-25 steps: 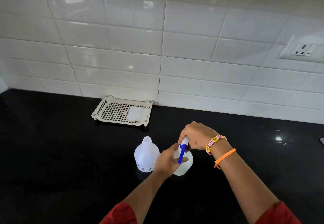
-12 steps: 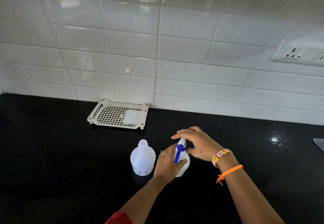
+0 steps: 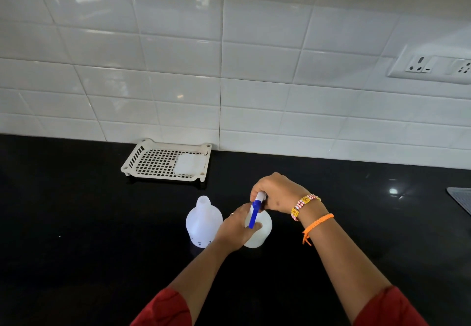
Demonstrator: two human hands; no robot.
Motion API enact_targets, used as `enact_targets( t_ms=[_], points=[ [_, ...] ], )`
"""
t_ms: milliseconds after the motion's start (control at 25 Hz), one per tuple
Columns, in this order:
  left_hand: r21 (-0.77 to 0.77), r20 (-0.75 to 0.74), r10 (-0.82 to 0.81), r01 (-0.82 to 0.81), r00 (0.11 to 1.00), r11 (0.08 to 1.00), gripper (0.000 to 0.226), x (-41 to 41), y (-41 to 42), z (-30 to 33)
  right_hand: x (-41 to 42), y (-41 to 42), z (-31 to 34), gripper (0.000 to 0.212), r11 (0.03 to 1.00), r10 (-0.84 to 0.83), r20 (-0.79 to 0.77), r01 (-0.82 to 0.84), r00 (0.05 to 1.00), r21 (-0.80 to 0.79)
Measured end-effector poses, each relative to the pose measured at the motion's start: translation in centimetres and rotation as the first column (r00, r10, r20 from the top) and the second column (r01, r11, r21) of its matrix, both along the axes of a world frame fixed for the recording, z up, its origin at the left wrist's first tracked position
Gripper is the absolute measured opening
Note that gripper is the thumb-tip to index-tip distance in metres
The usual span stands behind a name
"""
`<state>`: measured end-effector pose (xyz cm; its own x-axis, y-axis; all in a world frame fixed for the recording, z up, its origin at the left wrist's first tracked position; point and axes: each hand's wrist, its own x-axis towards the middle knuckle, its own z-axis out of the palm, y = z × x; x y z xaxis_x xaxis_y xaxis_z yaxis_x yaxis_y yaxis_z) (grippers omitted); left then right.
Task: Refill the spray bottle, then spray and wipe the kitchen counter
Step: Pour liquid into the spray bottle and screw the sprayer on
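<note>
fingers (image 3: pixel 256 193) of both hands grip the spray bottle (image 3: pixel 260 231) beside an uncapped bottle (image 3: pixel 202 223).

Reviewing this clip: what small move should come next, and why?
Probably keep twisting the spray head with the right hand while the left hand steadies the spray bottle. Both hands grip it, and the open bottle stands beside it.
</note>
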<state>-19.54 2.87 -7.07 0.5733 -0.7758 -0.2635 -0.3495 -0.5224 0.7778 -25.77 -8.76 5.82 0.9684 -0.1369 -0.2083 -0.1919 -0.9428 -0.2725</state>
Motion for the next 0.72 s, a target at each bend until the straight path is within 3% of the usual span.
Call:
enact_targets(
  t_ms=[440, 600, 680, 720],
  points=[
    [-0.003, 0.069, 0.324, -0.324, 0.944, 0.946, 0.064, -3.5, -0.7, -0.2, -0.1, 0.6, -0.4, 0.027, 0.994, -0.111, 0.056, 0.112, 0.992, -0.013],
    [-0.088, 0.006, 0.128, -0.127, 0.992, 0.988, 0.072, -3.3, 1.7, 0.3, -1.8, 0.6, -2.0, 0.063, 0.98, -0.157, 0.181, 0.13, 0.971, 0.152],
    [-0.146, -0.019, 0.018, -0.021, 1.0, 0.989, 0.075, -3.9, 4.9, -0.5, -3.8, 1.5, -3.5, 0.087, 0.933, -0.315, 0.324, 0.227, 0.892, 0.28],
    [-0.186, -0.034, -0.007, 0.0, 0.999, 0.983, 0.073, -4.4, 6.7, -1.1, -4.9, 2.3, -4.6, 0.093, 0.866, -0.446, 0.385, 0.279, 0.808, 0.416]
  ],
)
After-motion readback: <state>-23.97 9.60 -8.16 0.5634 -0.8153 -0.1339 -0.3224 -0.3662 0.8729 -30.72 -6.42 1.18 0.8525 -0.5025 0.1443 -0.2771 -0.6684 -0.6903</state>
